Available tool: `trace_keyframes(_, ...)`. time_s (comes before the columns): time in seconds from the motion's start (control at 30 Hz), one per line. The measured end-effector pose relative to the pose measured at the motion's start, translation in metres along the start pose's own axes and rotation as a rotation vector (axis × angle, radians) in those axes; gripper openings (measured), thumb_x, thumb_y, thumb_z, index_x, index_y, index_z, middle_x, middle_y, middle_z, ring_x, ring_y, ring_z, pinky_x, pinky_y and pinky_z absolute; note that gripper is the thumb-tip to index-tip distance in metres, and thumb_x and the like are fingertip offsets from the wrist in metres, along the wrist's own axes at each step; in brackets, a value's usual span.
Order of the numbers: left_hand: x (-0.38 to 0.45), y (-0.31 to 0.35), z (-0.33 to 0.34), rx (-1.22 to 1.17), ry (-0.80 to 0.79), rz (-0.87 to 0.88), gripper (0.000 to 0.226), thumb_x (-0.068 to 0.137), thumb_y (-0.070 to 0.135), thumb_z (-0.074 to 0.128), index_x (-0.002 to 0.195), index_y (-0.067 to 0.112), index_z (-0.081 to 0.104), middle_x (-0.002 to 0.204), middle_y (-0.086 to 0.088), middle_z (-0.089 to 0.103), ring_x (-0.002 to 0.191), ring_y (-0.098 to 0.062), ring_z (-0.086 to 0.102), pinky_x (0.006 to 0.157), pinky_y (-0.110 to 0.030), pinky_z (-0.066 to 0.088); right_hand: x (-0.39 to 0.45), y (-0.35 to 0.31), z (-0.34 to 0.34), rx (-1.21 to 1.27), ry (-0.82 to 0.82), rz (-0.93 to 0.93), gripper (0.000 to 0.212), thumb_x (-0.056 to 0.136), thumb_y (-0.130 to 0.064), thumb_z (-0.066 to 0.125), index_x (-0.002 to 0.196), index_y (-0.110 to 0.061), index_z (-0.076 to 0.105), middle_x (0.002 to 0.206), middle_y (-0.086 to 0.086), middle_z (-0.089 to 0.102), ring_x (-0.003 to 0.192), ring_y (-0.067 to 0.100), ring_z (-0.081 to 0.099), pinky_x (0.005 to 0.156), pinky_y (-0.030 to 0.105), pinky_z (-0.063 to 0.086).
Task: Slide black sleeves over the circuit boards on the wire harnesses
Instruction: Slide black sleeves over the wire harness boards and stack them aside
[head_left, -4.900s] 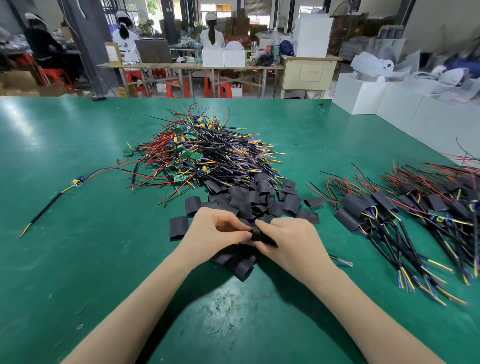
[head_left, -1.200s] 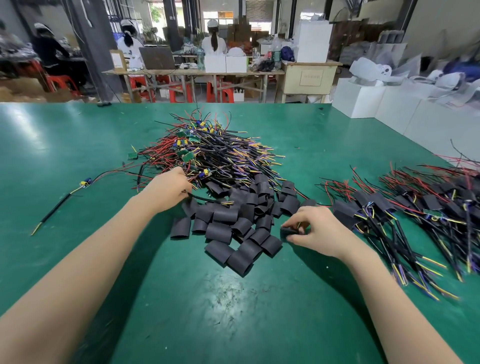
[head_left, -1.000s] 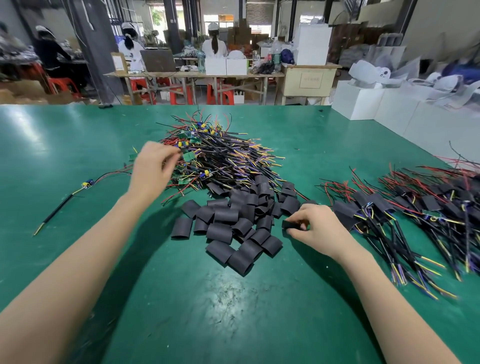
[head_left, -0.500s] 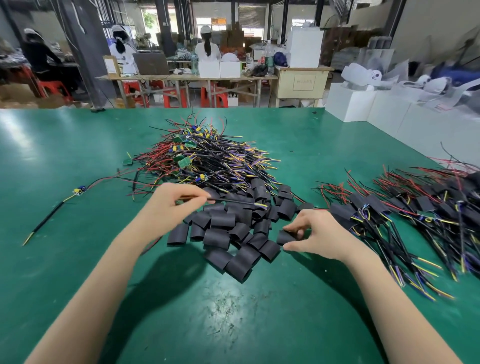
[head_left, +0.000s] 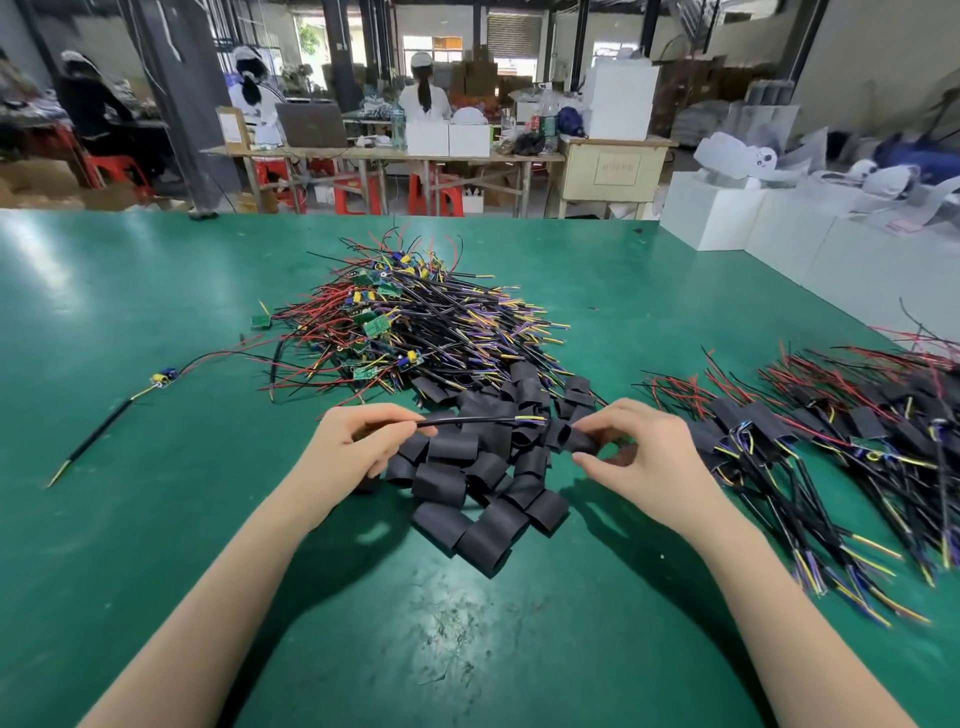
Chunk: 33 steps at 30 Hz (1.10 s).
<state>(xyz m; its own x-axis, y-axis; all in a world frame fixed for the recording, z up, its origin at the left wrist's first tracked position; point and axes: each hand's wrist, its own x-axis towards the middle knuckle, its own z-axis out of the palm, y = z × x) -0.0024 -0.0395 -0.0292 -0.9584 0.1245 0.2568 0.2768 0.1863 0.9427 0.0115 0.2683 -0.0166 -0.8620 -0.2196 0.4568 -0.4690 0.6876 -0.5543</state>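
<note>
Left hand (head_left: 353, 447) pinches a wire harness (head_left: 478, 421), its tip pointing at the black sleeve (head_left: 574, 441) the right hand (head_left: 639, 457) grips above the sleeve pile (head_left: 483, 493).

Both forearms are bare to the frame's edge: no sleeves, gloves or jewellery.

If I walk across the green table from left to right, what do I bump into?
Lone black wire harness → left hand pinching a black cable → right hand holding a black sleeve → pile of sleeved harnesses.
</note>
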Motion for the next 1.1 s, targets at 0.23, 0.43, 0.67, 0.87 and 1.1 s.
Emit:
trace_keyframes(0.23, -0.002, 0.002, 0.008, 0.026, -0.064, 0.002, 0.019, 0.095, -0.003, 0.053, 0.092, 0.005, 0.071, 0.054, 0.013, 0.060, 0.046, -0.008, 0.032, 0.045, -0.015, 0.029, -0.001, -0.005, 0.005, 0.065, 0.013, -0.089, 0.025, 0.072, -0.008, 0.081, 0.095, -0.014, 0.072, 0.085, 0.001, 0.062, 0.074, 0.014, 0.059, 0.064, 0.022, 0.054)
trace_keyframes(0.43, -0.003, 0.000, 0.014, 0.004, -0.090, -0.025, 0.021, 0.095, -0.002, 0.054, 0.091, 0.008, 0.072, 0.078, 0.004, 0.075, 0.047, -0.009, 0.031, 0.044, -0.015, 0.030, -0.002, -0.010, 0.006, 0.002, -0.004, -0.185, 0.026, 0.074, -0.015, 0.080, 0.099, -0.015, 0.071, 0.091, -0.002, 0.063, 0.081, 0.011, 0.057, 0.074, 0.026, 0.049)
trace_keyframes(0.67, -0.008, 0.002, 0.026, 0.283, -0.147, 0.080, 0.034, 0.094, 0.009, 0.061, 0.079, 0.037, 0.074, 0.082, 0.005, 0.073, 0.066, -0.006, 0.051, 0.062, -0.025, 0.039, -0.003, -0.014, 0.010, -0.313, 0.029, -0.300, 0.025, 0.071, -0.026, 0.080, 0.093, -0.019, 0.071, 0.090, -0.007, 0.065, 0.086, 0.019, 0.062, 0.079, 0.034, 0.039)
trace_keyframes(0.87, -0.017, 0.011, 0.047, 0.152, -0.275, 0.108, 0.043, 0.088, 0.006, 0.068, 0.127, 0.022, 0.057, 0.104, 0.003, 0.069, 0.099, -0.009, 0.064, 0.089, -0.022, 0.049, -0.005, -0.026, 0.027, -0.263, -0.002, -0.360, 0.025, 0.071, -0.030, 0.076, 0.093, -0.020, 0.070, 0.090, -0.008, 0.065, 0.086, 0.015, 0.061, 0.081, 0.032, 0.037)
trace_keyframes(1.1, -0.017, 0.007, 0.038, 0.386, -0.252, 0.141, 0.051, 0.075, 0.021, 0.084, 0.120, 0.023, 0.061, 0.100, 0.010, 0.068, 0.091, -0.003, 0.062, 0.078, -0.019, 0.046, -0.004, -0.020, 0.016, -0.253, 0.048, -0.276, 0.020, 0.073, -0.028, 0.074, 0.091, -0.019, 0.070, 0.088, -0.008, 0.065, 0.082, 0.015, 0.061, 0.075, 0.030, 0.037)
